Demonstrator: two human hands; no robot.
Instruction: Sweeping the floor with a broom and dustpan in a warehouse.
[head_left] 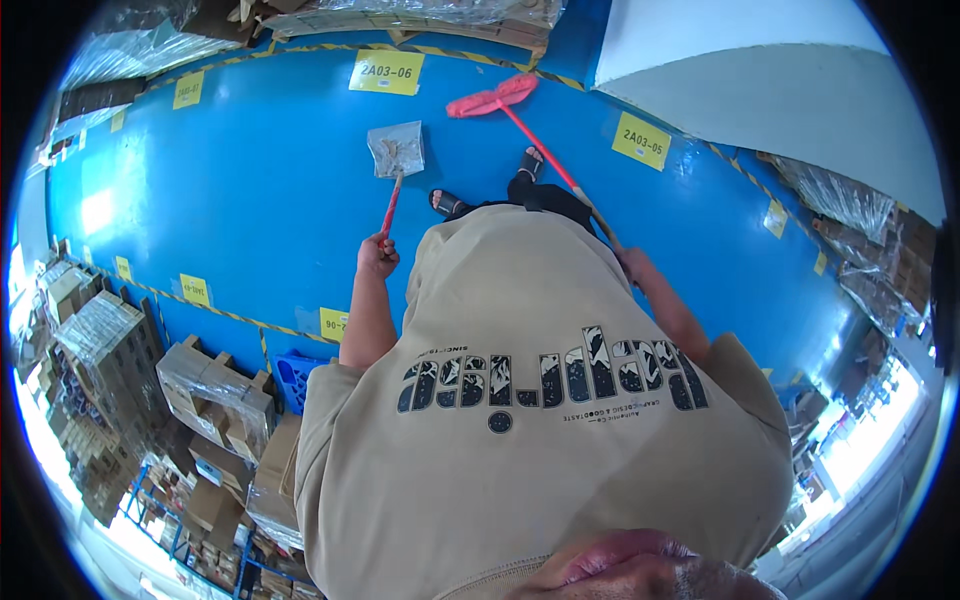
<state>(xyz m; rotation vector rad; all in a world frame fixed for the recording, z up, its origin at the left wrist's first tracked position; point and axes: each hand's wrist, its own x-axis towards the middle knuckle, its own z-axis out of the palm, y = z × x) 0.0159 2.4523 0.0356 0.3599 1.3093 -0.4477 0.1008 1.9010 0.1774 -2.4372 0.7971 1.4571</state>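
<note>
My left hand (378, 256) is closed around the red handle of a long-handled dustpan (411, 141). The grey pan lies on the blue floor ahead of my left foot, with some light brown debris (390, 152) in it. On the other side, my right hand (632, 266) grips the pole of a mop (518, 90). The pole is light near my hand and red farther down. Its wide, pinkish-red head rests on the floor, ahead and to the right of the dustpan. My right fingers are partly hidden beside my shirt.
Black-and-yellow tape and yellow floor labels (386, 72) border the blue floor (260, 180). A wrapped pallet load (420, 14) stands at the far edge, and a large white column (760, 90) at the far right. Boxes on pallets (215, 385) and a blue crate (294, 376) are to my left.
</note>
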